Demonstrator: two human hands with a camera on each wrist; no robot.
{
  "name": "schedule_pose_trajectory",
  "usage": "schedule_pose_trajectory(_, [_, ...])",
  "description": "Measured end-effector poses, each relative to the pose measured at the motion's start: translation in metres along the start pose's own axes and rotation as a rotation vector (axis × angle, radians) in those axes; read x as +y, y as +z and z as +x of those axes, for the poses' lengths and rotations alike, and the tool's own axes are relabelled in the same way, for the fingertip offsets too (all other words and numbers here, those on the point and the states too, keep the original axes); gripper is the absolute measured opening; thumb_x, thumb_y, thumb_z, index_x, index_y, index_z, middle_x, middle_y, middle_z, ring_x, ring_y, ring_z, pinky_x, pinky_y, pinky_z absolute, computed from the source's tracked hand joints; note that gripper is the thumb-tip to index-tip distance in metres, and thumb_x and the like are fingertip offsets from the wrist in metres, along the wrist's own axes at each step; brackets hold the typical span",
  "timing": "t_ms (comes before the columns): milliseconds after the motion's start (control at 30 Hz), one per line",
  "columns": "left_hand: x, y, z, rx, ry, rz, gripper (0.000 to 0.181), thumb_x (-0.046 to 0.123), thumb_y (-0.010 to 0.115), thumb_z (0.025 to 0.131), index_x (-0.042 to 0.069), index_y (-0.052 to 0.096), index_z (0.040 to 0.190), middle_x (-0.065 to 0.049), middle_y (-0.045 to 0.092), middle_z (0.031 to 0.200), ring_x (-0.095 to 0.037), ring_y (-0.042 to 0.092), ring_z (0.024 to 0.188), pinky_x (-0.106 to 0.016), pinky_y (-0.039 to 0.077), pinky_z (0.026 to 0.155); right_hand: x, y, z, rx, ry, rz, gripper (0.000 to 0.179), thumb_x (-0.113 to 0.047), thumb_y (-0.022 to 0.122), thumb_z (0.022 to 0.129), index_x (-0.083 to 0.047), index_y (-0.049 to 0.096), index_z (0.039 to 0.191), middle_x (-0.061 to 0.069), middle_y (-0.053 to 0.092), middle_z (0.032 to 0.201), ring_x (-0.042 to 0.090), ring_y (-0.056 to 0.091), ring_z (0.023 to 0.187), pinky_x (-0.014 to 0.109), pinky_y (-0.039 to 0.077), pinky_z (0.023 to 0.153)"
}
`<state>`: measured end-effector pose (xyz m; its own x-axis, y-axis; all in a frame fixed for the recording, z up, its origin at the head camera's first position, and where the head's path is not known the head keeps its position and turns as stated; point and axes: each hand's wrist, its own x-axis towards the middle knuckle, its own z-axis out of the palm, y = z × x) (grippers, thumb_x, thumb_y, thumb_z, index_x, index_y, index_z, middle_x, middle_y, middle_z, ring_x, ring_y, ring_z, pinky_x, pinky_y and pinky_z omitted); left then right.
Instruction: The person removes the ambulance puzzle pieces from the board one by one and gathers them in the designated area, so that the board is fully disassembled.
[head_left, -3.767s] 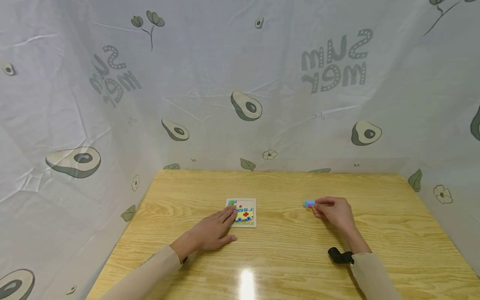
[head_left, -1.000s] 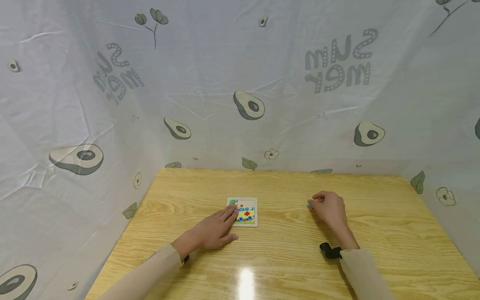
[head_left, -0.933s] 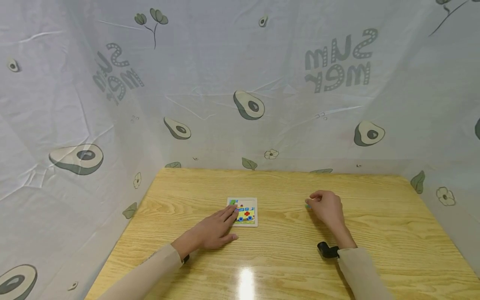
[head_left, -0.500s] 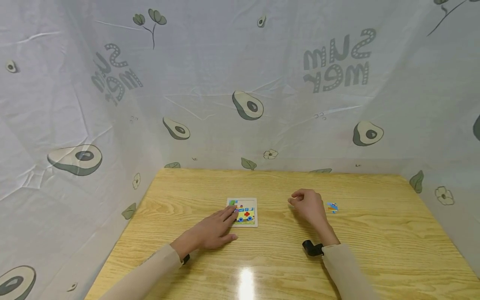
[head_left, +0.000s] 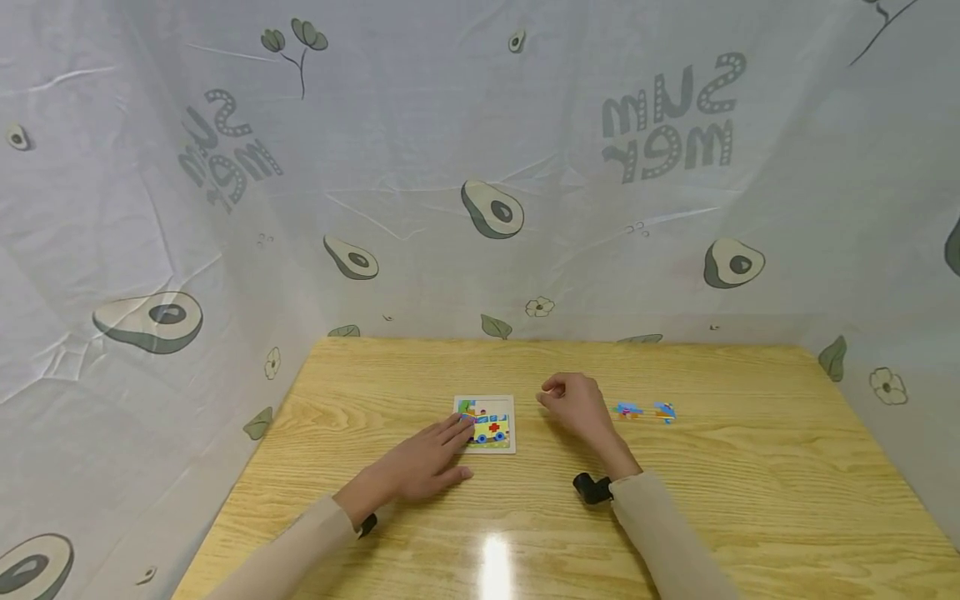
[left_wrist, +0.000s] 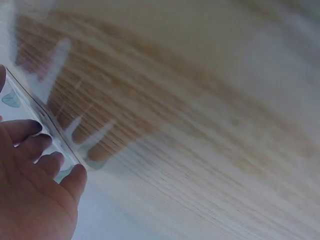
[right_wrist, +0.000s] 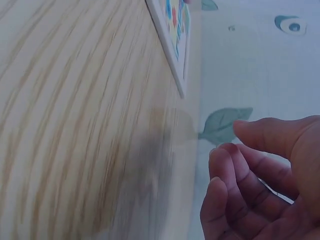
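In the head view, a square jigsaw puzzle board [head_left: 502,407] with a pale frame and a yellow ambulance picture lies on the table. My left hand [head_left: 423,458] rests its straight fingers on the board's left side, hiding part of the picture. Right of the board is my right hand [head_left: 581,407], its fingers loosely curled and no piece showing between them. The right wrist view shows the right hand [right_wrist: 265,175] with thumb and fingertips apart, near the board's corner [right_wrist: 181,87]. Two jigsaw pieces, a blue and pink one [head_left: 628,409] and a blue and orange one [head_left: 664,412], lie beyond it.
The wooden table [head_left: 750,467] ends at a pale curtain [head_left: 420,250] printed with avocados, which rises behind it and along both sides. Black wrist mounts [head_left: 592,488] sit on my forearms near the sleeves.
My right hand has left the loose pieces and moved left toward the board, so both pieces now show on the table. The left hand has stayed on the board.
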<state>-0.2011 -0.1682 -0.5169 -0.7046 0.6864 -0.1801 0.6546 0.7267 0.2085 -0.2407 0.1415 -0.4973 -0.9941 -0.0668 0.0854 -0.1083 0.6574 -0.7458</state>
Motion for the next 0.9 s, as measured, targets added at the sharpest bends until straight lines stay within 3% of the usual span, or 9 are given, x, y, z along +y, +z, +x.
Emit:
schedule_pose_trajectory(500, [-0.001, 0.005, -0.008, -0.001, -0.035, -0.023, 0.073, 0.055, 0.036, 0.112, 0.012, 0.023, 0.169, -0.006, 0.016, 0.178, -0.025, 0.016, 0.166, -0.049, 0.029, 0.132, -0.029, 0.044, 0.011, -0.16, -0.084, -0.001, 0.015, -0.014, 0.077, 0.095, -0.003, 0.078, 0.106, 0.003, 0.073, 0.09, 0.013, 0.063, 0.082, 0.033, 0.056, 0.079])
schedule_pose_trajectory(900, [-0.003, 0.007, -0.011, 0.004, -0.03, -0.005, 0.075, 0.058, 0.034, 0.112, 0.013, 0.021, 0.169, -0.005, 0.014, 0.179, -0.024, 0.015, 0.166, -0.048, 0.029, 0.132, -0.045, 0.067, 0.018, -0.235, -0.14, -0.03, 0.018, -0.013, 0.076, 0.096, -0.001, 0.077, 0.108, 0.007, 0.071, 0.097, 0.016, 0.06, 0.085, 0.037, 0.056, 0.081])
